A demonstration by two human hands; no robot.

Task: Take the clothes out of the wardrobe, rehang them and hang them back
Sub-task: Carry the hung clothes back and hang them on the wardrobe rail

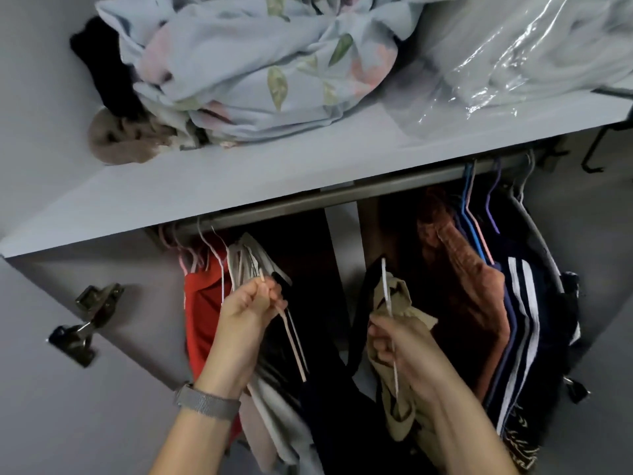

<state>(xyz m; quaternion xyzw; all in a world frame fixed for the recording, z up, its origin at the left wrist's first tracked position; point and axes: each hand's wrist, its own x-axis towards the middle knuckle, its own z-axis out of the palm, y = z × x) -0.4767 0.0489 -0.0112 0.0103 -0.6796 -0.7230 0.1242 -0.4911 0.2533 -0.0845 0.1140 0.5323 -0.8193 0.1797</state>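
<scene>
I look down into an open wardrobe with a metal rail (342,193) under a grey shelf (239,180). My left hand (248,313) grips a pale pink hanger (291,341) carrying a light grey garment (274,416), below the rail at the left. My right hand (397,344) grips a white hanger (388,296) with a beige garment (400,402) bunched on it, held in the gap at the middle. A red garment (202,310) hangs at the far left. Rust-brown (469,296) and navy striped clothes (527,330) hang at the right.
On the shelf lie a crumpled floral sheet (260,60), a brown fuzzy item (120,138), a black cloth (102,60) and a clear plastic bag (534,53). A door hinge (89,323) sits on the left wall. Coloured hangers (479,214) crowd the rail's right end.
</scene>
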